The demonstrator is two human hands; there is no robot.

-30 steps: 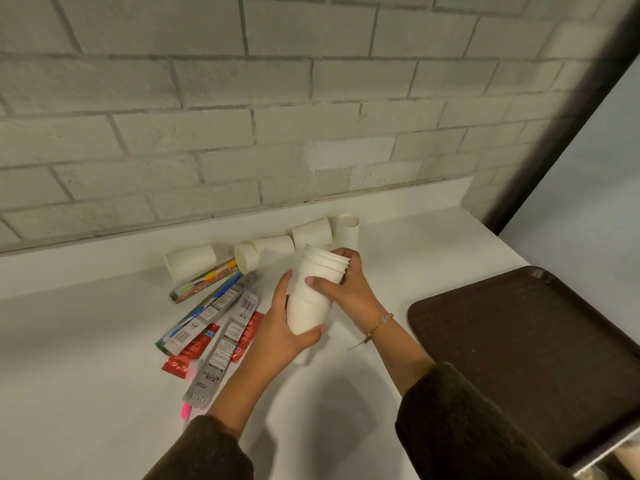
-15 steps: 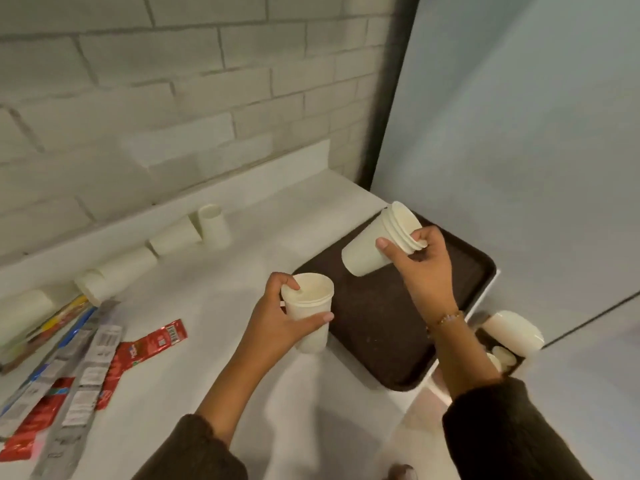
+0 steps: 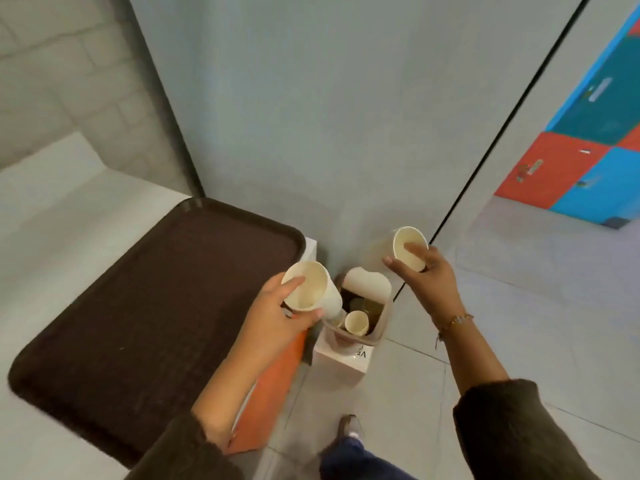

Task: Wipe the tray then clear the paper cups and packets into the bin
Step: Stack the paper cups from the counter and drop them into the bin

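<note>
My left hand (image 3: 277, 313) grips a white paper cup (image 3: 313, 289), tilted with its mouth towards me, just left of the bin. My right hand (image 3: 427, 275) holds a stack of paper cups (image 3: 407, 245) above and to the right of the bin, thumb inside the rim. The small white bin (image 3: 349, 355) stands on the floor below the counter's end, open, with a paper cup (image 3: 356, 322) and dark rubbish inside. The dark brown tray (image 3: 138, 306) lies bare on the white counter at the left. No packets are in view.
A grey wall rises behind the bin, with a dark vertical edge to its right. The counter (image 3: 52, 209) ends in an orange side panel (image 3: 273, 386). My shoe (image 3: 349, 426) is on the tiled floor. Coloured panels (image 3: 588, 133) stand at the far right.
I have turned right from the counter to the bin. Both hands carried their cups off the tray's edge to above the bin. The other cups and the packets have left the view.
</note>
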